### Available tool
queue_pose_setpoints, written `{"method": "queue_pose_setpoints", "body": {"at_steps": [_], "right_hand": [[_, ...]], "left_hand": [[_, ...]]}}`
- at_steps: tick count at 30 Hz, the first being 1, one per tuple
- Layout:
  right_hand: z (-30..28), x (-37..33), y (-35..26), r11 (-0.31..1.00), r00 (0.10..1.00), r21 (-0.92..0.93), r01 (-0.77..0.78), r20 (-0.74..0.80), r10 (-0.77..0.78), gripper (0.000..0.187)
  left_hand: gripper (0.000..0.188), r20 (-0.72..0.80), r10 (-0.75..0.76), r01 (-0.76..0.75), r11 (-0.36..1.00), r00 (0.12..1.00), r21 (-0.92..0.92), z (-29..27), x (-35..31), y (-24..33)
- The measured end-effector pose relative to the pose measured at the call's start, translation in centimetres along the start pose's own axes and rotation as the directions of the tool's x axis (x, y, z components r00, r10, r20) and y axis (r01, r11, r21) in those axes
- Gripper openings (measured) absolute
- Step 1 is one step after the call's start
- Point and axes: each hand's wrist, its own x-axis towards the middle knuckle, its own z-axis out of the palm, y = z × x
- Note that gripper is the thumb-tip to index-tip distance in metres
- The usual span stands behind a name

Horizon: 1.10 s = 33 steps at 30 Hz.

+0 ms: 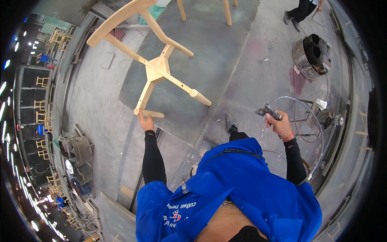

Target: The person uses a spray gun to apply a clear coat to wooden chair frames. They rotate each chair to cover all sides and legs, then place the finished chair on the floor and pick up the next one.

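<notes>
A pale wooden chair frame (pixel 158 69) hangs tilted at the upper left, with a curved backrest, several legs and crossed rails without a seat panel. My left hand (pixel 146 122) closes its fingers around the end of one leg, near the rail's corner. On the right, my right hand (pixel 279 124) is wrapped around the grip of a dark spray gun (pixel 269 112), its nozzle pointing left toward the chair. From the gun a clear hose (pixel 310 108) loops out and back past my right forearm.
More wooden legs (pixel 228 13) stand at the top on a grey floor panel (pixel 189 44). A round metal tub (pixel 308 58) holds dark cylinders at right. A person (pixel 300 12) stands at the far right. Coiled round equipment (pixel 78 149) lines the left side, with chairs (pixel 42 117) beyond.
</notes>
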Motion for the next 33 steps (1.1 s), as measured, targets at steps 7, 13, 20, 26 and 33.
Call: {"method": "queue_pose_setpoints", "body": {"at_steps": [7, 13, 20, 26, 33], "right_hand": [[1.0, -6.0, -2.6, 0.885, 0.92, 0.281, 0.372, 0.015, -0.391, 0.046], [4.2, -5.6, -0.7, 0.853, 0.896, 0.356, 0.381, 0.084, -0.435, 0.048], [7.7, 3.2, 9.1, 0.975, 0.976, 0.05, 0.215, 0.003, -0.216, 0.043], [7.6, 1.9, 9.1, 0.974, 0.974, 0.029, 0.225, -0.005, -0.225, 0.041], [10.7, -5.4, 6.5, 0.676, 0.693, -0.259, 0.69, -0.032, -0.72, 0.047]], "left_hand": [[0.056, 0.263, -0.31, 0.325, 0.945, 0.914, -0.017, 4.5, -6.9, -6.7], [0.077, 0.88, -0.284, -0.461, 0.767, 0.381, 0.447, 5.0, -20.9, -9.6], [0.059, 0.661, -0.731, 0.836, 0.462, 0.169, 0.297, 2.0, -29.5, -4.5], [0.059, 0.679, -0.705, 0.782, 0.534, 0.203, 0.32, 0.2, -28.0, -2.6], [0.062, 0.696, -0.649, 0.768, 0.601, 0.306, 0.223, 0.2, -25.5, -1.7]]}}
